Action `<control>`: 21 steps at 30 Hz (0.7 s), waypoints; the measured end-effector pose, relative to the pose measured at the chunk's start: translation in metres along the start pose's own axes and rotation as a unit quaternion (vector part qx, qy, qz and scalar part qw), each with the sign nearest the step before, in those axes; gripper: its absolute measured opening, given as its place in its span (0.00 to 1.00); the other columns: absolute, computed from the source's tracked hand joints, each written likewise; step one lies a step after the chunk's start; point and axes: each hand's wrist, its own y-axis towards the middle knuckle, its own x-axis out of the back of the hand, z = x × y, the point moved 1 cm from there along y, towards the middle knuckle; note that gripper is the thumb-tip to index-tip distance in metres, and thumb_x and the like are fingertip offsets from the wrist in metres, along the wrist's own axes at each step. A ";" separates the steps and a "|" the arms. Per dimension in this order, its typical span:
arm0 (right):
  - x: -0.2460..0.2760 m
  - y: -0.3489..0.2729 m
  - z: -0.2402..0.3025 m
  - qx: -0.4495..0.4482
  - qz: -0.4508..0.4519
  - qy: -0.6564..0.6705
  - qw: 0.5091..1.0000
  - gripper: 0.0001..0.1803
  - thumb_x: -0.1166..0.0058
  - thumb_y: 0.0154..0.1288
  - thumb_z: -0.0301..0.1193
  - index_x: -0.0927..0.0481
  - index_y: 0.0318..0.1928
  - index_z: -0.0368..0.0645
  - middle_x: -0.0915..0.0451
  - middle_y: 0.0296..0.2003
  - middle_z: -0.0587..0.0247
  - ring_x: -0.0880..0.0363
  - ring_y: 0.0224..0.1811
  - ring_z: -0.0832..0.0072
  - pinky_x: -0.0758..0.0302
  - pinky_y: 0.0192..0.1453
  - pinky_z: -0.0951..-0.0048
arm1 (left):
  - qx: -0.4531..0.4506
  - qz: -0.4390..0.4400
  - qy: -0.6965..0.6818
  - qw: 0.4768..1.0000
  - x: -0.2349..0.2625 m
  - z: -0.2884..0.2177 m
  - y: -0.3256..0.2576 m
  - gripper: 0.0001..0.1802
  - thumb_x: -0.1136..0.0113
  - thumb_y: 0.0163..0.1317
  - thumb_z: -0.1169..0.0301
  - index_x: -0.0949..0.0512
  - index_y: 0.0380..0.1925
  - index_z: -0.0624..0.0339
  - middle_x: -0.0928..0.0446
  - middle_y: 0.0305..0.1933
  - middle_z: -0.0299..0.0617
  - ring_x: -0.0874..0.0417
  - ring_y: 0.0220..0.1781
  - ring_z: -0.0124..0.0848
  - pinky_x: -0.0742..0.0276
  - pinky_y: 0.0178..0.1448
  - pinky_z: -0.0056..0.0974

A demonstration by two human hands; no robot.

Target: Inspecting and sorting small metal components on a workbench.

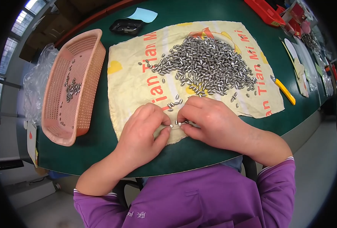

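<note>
Over the near edge of a yellow printed cloth (132, 91), my two hands work close together. My left hand (143, 127) pinches a small silvery metal piece (171, 125) between thumb and index finger. Facing it, my right hand (210, 119) pinches another small metal piece (180, 124), its far side hidden by the fingers. One more piece stands between the fingertips. Just beyond the hands lie several loose metal pieces (175, 103). A large heap of the same barrel-shaped pieces (210, 62) covers the far middle of the cloth.
At the left, a pink plastic basket (94, 72) holds a small group of metal pieces, beside a clear plastic bag (39, 83). A black tray (126, 26) and pale blue paper (143, 15) lie behind. A yellow-handled cutter (285, 91) rests right; a red bin (265, 11) stands far right.
</note>
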 end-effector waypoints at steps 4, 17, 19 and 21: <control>0.003 -0.001 0.001 -0.007 0.010 0.009 1.000 0.10 0.37 0.58 0.25 0.22 0.40 0.41 0.23 0.37 0.54 0.19 0.41 0.54 0.21 0.45 0.56 | 0.001 0.004 -0.004 1.000 0.001 -0.001 0.000 0.13 0.30 0.52 0.81 0.22 0.37 0.61 0.24 0.41 0.42 0.20 0.43 0.41 0.22 0.47 0.41; 0.007 -0.004 -0.002 -0.032 0.012 -0.009 0.999 0.07 0.38 0.61 0.25 0.20 0.40 0.40 0.22 0.37 0.55 0.19 0.42 0.55 0.21 0.45 0.57 | -0.001 -0.035 -0.009 0.999 -0.015 -0.005 0.004 0.13 0.29 0.53 0.76 0.18 0.39 0.60 0.25 0.42 0.44 0.22 0.46 0.45 0.24 0.49 0.45; 0.008 -0.005 -0.001 -0.023 0.006 -0.011 1.000 0.07 0.39 0.61 0.24 0.21 0.39 0.39 0.22 0.36 0.54 0.19 0.41 0.54 0.21 0.45 0.57 | 0.005 -0.036 -0.008 0.999 -0.016 -0.006 0.005 0.12 0.29 0.53 0.76 0.19 0.38 0.60 0.25 0.42 0.44 0.22 0.46 0.45 0.24 0.49 0.45; 0.008 -0.004 -0.001 -0.015 0.000 -0.013 1.000 0.06 0.40 0.61 0.24 0.22 0.38 0.38 0.22 0.35 0.53 0.18 0.39 0.53 0.21 0.44 0.56 | 0.005 -0.039 -0.005 0.999 -0.016 -0.006 0.005 0.12 0.30 0.53 0.77 0.19 0.37 0.60 0.25 0.41 0.44 0.22 0.46 0.44 0.24 0.49 0.45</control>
